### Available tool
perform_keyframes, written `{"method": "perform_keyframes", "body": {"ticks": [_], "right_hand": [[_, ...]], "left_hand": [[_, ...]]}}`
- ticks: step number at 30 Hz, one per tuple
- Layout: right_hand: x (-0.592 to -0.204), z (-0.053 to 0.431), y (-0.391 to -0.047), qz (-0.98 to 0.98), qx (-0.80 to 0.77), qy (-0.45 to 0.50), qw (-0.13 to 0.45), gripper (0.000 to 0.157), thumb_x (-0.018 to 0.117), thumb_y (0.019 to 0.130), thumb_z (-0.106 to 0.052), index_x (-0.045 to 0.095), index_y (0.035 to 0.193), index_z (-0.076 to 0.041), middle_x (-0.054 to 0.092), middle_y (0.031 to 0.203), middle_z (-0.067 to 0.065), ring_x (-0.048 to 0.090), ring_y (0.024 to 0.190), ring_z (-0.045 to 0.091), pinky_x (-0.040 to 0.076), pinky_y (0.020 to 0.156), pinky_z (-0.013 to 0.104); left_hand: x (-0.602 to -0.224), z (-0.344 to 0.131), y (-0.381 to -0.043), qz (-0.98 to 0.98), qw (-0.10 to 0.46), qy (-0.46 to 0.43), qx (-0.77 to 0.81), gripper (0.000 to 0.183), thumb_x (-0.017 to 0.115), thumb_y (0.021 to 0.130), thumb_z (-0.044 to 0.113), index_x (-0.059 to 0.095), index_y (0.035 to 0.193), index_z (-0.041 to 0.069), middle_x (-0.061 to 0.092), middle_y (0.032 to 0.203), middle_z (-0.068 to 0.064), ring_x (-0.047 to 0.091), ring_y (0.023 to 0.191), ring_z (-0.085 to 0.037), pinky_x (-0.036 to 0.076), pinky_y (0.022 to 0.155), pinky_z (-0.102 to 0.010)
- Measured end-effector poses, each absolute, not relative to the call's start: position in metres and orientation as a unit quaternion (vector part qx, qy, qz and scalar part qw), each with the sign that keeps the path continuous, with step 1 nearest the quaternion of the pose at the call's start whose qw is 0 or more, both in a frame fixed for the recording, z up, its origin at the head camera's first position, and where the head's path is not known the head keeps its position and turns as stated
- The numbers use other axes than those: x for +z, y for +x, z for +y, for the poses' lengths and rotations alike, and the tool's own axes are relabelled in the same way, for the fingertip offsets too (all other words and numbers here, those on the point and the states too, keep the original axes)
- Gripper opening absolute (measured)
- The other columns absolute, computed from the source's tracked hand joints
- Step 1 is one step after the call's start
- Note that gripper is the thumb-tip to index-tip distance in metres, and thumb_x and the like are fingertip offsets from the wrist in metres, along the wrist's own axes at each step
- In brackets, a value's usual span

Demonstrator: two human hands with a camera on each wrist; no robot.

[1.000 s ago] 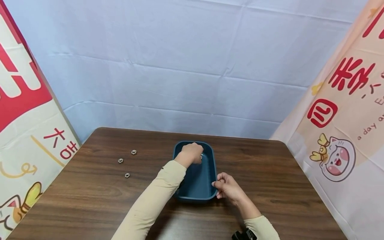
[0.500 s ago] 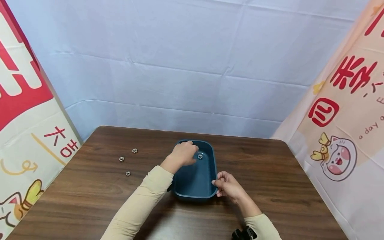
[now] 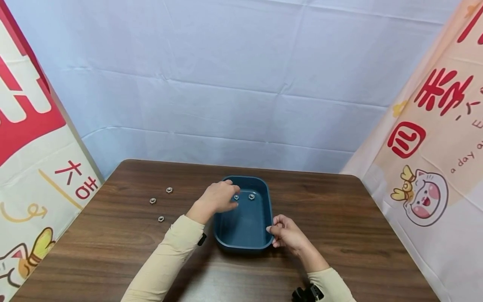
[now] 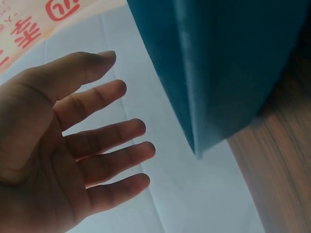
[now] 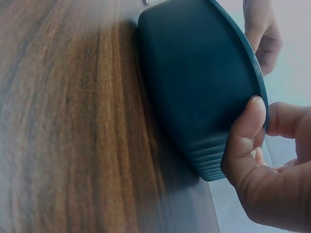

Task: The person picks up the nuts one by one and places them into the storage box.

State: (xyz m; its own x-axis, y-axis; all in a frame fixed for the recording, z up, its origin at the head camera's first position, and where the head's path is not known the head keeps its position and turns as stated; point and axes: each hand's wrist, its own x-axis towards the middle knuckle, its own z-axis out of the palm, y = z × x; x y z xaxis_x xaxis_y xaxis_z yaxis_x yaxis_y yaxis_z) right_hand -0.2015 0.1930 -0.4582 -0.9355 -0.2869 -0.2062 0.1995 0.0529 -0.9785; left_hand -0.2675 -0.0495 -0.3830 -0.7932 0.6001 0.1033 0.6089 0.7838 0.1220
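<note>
A dark blue rectangular bin [image 3: 245, 228] stands on the brown table. Its near right rim is pinched between the thumb and fingers of my right hand [image 3: 288, 235], as the right wrist view also shows. My left hand [image 3: 216, 199] is over the bin's left rim; in the left wrist view the hand [image 4: 92, 145] has its fingers spread, with nothing in them. Inside the bin, near the far end, lie two metal hex nuts, one nut [image 3: 251, 196] in plain sight and another nut [image 3: 236, 197] right by my left fingertips.
Left of the bin, three more items lie on the tabletop [image 3: 339, 218]: a far nut [image 3: 169, 190], a middle nut [image 3: 152, 201] and a near nut [image 3: 161, 219]. A pale cloth [image 3: 226, 84] hangs behind the table, with printed banners [image 3: 422, 167] at both sides.
My left hand has opened and moved left from inside the bin toward its left rim. A second nut now shows on the bin floor. My right hand has kept its hold on the rim.
</note>
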Motion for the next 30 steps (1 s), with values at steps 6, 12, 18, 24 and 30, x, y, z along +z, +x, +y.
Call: {"method": "perform_keyframes", "body": {"ticks": [6,12,18,24,30], "right_hand": [[-0.457,0.193,-0.201,0.704,-0.685,-0.028,0.183,0.021,0.056,0.085,0.001,0.036,0.093,0.001,0.046,0.065,0.006,0.05,0.046,0.011,0.047,0.045,0.023],[-0.455,0.192,-0.203,0.704,-0.686,-0.028,0.18,0.021,0.056,0.084,0.001,0.036,0.092,0.0,0.046,0.064,0.005,0.049,0.046,0.011,0.047,0.045,0.023],[-0.454,0.192,-0.204,0.708,-0.683,-0.027,0.175,0.021,0.056,0.085,0.001,0.037,0.092,0.0,0.046,0.064,0.005,0.049,0.046,0.012,0.047,0.044,0.023],[-0.456,0.191,-0.203,0.711,-0.68,-0.026,0.177,0.021,0.057,0.086,-0.001,0.037,0.092,-0.001,0.046,0.064,0.005,0.049,0.047,0.013,0.047,0.044,0.023],[-0.456,0.19,-0.202,0.713,-0.679,-0.023,0.175,0.021,0.057,0.086,0.0,0.036,0.091,-0.002,0.046,0.062,0.004,0.049,0.047,0.013,0.046,0.044,0.023]], "left_hand": [[-0.384,-0.063,-0.265,-0.949,0.059,-0.303,-0.067,0.03,0.071,0.083,0.025,0.067,0.11,0.012,0.06,0.098,-0.007,0.059,0.083,-0.02,0.051,0.065,-0.034],[-0.382,-0.076,-0.264,-0.954,0.069,-0.282,-0.074,0.029,0.071,0.083,0.024,0.067,0.109,0.012,0.058,0.094,-0.006,0.058,0.081,-0.02,0.051,0.066,-0.035],[-0.388,-0.088,-0.263,-0.956,0.075,-0.274,-0.07,0.028,0.071,0.083,0.021,0.067,0.108,0.011,0.058,0.092,-0.007,0.057,0.076,-0.021,0.05,0.062,-0.035],[-0.399,-0.103,-0.26,-0.964,0.065,-0.25,-0.056,0.034,0.074,0.08,0.026,0.066,0.11,0.011,0.056,0.093,-0.008,0.056,0.079,-0.024,0.05,0.065,-0.039],[-0.404,-0.117,-0.259,-0.967,0.054,-0.242,-0.051,0.042,0.076,0.078,0.03,0.065,0.113,0.009,0.054,0.101,-0.013,0.055,0.084,-0.03,0.049,0.068,-0.043]]}}
